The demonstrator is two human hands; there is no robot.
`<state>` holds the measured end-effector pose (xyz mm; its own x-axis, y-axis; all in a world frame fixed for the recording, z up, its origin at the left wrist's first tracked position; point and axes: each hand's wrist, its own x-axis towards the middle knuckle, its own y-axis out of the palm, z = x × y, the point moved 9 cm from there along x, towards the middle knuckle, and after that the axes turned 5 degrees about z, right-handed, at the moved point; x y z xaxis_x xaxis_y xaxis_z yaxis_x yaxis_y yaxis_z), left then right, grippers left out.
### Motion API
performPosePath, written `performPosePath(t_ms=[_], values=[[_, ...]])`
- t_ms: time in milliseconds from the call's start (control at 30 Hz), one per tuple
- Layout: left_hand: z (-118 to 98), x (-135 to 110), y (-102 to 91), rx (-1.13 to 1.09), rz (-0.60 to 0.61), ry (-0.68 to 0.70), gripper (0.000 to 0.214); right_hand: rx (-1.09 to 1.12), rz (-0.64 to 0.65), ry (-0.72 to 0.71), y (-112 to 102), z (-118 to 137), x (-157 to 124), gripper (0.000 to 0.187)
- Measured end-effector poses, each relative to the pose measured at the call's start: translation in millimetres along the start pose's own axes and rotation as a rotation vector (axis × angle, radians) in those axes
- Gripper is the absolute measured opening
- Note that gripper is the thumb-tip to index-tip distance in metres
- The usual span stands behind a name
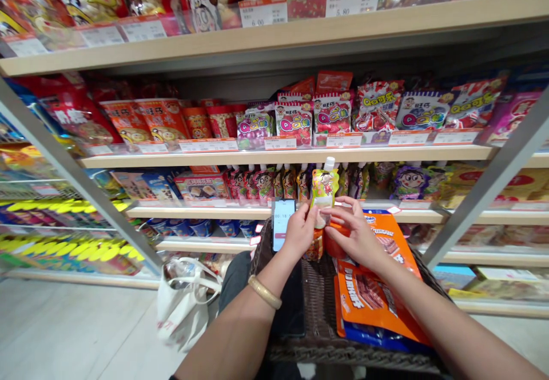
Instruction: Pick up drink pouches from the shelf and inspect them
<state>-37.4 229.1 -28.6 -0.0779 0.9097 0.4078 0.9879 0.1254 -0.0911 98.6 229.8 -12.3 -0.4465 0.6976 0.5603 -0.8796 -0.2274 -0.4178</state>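
My left hand (300, 228) and my right hand (355, 231) are both closed around a small spouted drink pouch (323, 188) with a white cap, held upright above a dark woven basket (317, 317). A phone (282, 222) with a lit screen stands upright just left of my left hand, behind its fingers. A bangle sits on my left wrist. Orange snack packets (369, 300) lie in the basket under my right forearm.
Wooden shelves (274, 155) packed with snack bags and price tags fill the view ahead. A row of similar spouted pouches (266, 182) stands on the shelf behind my hands. A white tote bag (184, 303) hangs at lower left. Grey slanted uprights frame both sides.
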Motion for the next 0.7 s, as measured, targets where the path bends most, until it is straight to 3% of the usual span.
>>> performPosePath(t_ms=[233,700], values=[[-0.7,-1.0,-7.6,-0.078,-0.061,-0.047,0.047,-0.180,0.019,-0.128,1.3,17.8,-2.0,0.035],[-1.3,-5.1,-14.3,-0.093,-0.136,-0.046,0.049,-0.217,0.059,-0.186,2.0,22.6,-5.9,0.028]])
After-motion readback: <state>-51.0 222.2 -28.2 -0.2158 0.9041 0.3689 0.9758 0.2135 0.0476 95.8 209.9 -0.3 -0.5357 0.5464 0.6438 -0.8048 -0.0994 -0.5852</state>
